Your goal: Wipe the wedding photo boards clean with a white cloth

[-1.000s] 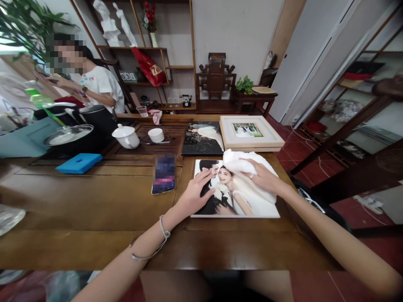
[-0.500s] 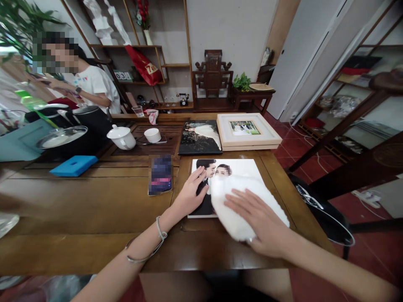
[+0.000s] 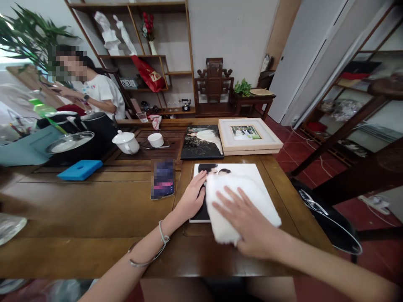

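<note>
Wooden desk (image 3: 103, 209), its near edge beneath the forearms.
Photo panel (image 3: 244, 168): flat on the desk under both hands, its picture mostly hidden by a white cloth (image 3: 260, 199).
Left hand (image 3: 192, 197): loosely extended, resting on the panel's left side.
Right hand (image 3: 248, 220): spread wide over the cloth, thumb partly obscured.
Phone (image 3: 163, 180), just left of the left hand: screen blurred.
Clear dish (image 3: 11, 228), far left of the hands: cut off.
Beyond the left hand, leftward: lidded white cup (image 3: 126, 143), interior hidden; glass-lidded pot (image 3: 71, 143), contents unclear; pale-blue bin (image 3: 28, 144), slender pen-like items.
</note>
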`<action>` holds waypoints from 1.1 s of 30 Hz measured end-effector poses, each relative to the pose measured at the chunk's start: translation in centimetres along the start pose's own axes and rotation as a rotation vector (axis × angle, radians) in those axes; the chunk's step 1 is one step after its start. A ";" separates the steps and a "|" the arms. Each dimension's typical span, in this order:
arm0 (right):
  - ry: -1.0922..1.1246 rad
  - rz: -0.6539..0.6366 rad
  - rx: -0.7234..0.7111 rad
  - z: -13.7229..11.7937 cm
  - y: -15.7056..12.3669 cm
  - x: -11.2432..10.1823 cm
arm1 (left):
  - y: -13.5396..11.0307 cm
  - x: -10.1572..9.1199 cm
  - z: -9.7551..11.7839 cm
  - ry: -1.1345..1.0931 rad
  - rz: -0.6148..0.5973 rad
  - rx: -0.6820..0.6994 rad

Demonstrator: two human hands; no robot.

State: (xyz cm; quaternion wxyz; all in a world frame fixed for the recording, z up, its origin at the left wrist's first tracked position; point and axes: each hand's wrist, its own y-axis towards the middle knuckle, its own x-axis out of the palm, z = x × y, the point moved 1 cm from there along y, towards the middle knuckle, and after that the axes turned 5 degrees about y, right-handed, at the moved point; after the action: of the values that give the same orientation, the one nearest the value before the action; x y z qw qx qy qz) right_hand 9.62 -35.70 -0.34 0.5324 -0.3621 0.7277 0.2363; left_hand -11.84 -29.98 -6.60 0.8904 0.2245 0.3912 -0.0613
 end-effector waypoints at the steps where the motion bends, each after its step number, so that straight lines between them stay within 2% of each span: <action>1: 0.021 -0.026 -0.038 -1.0 -0.8 0.2 | 0.0 0.1 0.0 -0.002 -0.003 -0.001; 2: 0.041 -0.046 -0.070 -1.4 -1.4 0.3 | 0.0 0.1 -0.1 -0.003 -0.006 -0.002; 4: 0.059 -0.031 -0.081 -0.6 -1.7 0.2 | 0.0 0.2 -0.1 0.000 -0.008 -0.006; 6: 0.040 0.047 -0.032 2.0 -0.9 -0.2 | 0.0 0.1 0.0 0.007 0.003 -0.013; 10: -0.029 0.256 0.125 8.1 2.5 -1.3 | -0.1 0.0 0.2 0.028 -0.005 -0.014; 12: -0.055 0.307 0.181 9.5 4.0 -1.7 | -0.1 0.0 0.2 0.033 -0.011 -0.005; 14: -0.076 0.301 0.200 9.2 4.8 -1.7 | -0.1 0.0 0.1 0.030 -0.004 0.007; 17: -0.062 0.199 0.118 6.1 4.2 -1.1 | -0.1 0.1 0.0 0.024 0.007 0.020; 20: 0.000 0.069 -0.068 2.3 1.8 -0.4 | 0.0 0.1 -0.2 0.008 0.001 0.041; 23: 0.085 -0.027 -0.197 1.0 -0.9 -0.3 | -0.1 0.2 -0.3 -0.003 0.005 0.032; 25: 0.140 0.002 -0.193 2.3 -2.3 -0.4 | -0.1 0.3 -0.3 0.005 0.018 0.010; 28: 0.151 0.178 -0.104 6.6 -2.8 -0.9 | -0.2 0.4 -0.2 0.017 0.027 -0.006; 30: 0.109 0.274 -0.029 9.5 -2.3 -1.3 | -0.2 0.3 -0.1 0.020 0.025 -0.004; 33: 0.042 0.307 0.069 12.2 -0.4 -2.1 | -0.2 0.3 0.0 0.021 0.017 0.018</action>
State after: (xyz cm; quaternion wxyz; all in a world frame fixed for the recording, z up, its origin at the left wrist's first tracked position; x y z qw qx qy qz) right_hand 17.59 -26.47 -2.27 0.4868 -0.2328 0.7932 0.2823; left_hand -11.73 -30.15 -6.88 0.8847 0.2364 0.3981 -0.0548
